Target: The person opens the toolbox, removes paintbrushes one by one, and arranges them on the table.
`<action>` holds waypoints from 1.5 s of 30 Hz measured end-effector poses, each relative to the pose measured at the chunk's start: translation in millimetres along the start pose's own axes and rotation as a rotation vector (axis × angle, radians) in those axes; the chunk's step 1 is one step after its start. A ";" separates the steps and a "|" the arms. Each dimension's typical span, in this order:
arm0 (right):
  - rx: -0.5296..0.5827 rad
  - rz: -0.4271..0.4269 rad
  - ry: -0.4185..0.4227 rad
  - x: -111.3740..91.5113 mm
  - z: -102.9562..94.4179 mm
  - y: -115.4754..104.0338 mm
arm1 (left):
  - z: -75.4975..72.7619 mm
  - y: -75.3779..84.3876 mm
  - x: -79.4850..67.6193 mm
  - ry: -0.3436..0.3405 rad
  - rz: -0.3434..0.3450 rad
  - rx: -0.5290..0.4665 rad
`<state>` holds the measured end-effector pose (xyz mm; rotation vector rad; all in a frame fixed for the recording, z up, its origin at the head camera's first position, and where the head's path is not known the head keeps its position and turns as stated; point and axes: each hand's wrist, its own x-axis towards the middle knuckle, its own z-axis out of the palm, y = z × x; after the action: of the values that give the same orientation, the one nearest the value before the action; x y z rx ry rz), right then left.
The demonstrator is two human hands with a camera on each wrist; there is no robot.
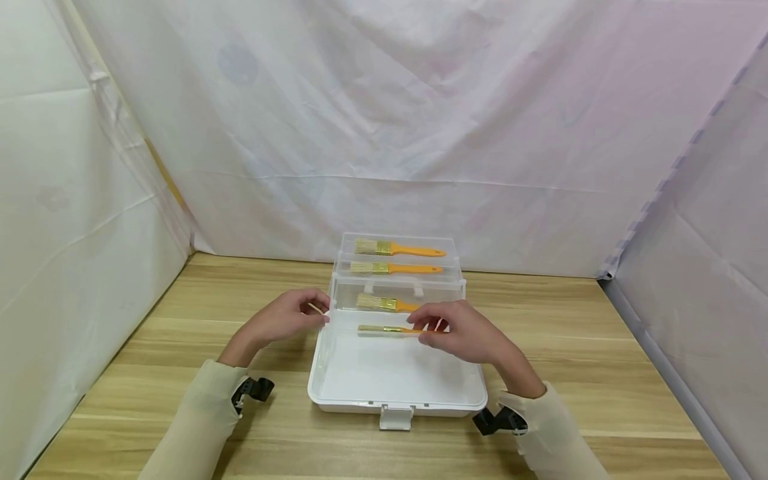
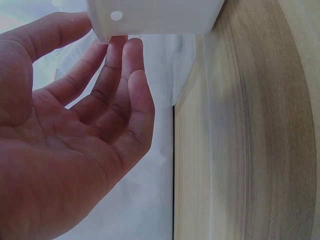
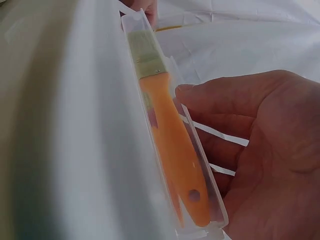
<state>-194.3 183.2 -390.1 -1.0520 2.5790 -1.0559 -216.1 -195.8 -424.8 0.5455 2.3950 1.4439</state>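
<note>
A white-bottomed toolbox stands with its clear stepped trays raised at the back. Several paintbrushes with orange handles lie across them: one at the top, one below it, and a thinner-looking one lowest. My left hand pinches the left edge of the tray section; in the left wrist view its thumb and fingertips meet at a white corner. My right hand grips the lower tray on the right, the thumb at its rim beside a wide paintbrush.
The toolbox sits on a wood-grain table, its latch hanging at the front. White cloth hangs behind and along both sides. Each wrist wears a small black camera.
</note>
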 end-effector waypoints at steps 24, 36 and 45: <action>-0.023 -0.001 0.080 0.5 2.1 -0.7 | 0.7 1.9 -0.3 0.002 0.018 -0.005; -0.006 0.017 0.123 -0.9 0.4 -0.7 | 1.5 1.5 -0.8 0.008 0.018 0.003; -0.014 0.042 0.174 -5.6 -3.4 -3.5 | 2.0 0.0 -0.5 0.009 0.027 0.016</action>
<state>-189.6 187.1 -385.8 -0.9427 2.7342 -1.1696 -214.8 -194.5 -425.6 0.5785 2.4174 1.4425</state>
